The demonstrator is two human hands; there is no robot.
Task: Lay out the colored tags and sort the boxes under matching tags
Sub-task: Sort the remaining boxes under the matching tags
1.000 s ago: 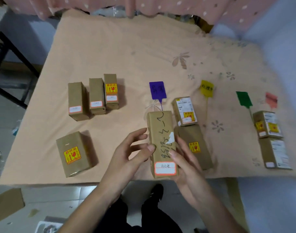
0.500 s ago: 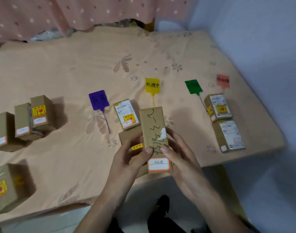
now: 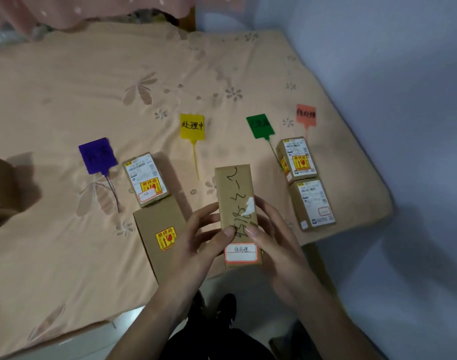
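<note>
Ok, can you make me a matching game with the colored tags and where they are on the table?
Things:
1. purple tag
2. yellow tag
3. green tag
4. pink tag

Places:
A. farthest right
B. farthest left
C. just above the box both hands hold
D. between the yellow and pink ones

Pairs: 1-B, 2-C, 3-D, 4-A

left hand (image 3: pixel 196 245): grip curled, thumb on top | right hand (image 3: pixel 271 240): grip curled, thumb on top | forearms converge
</note>
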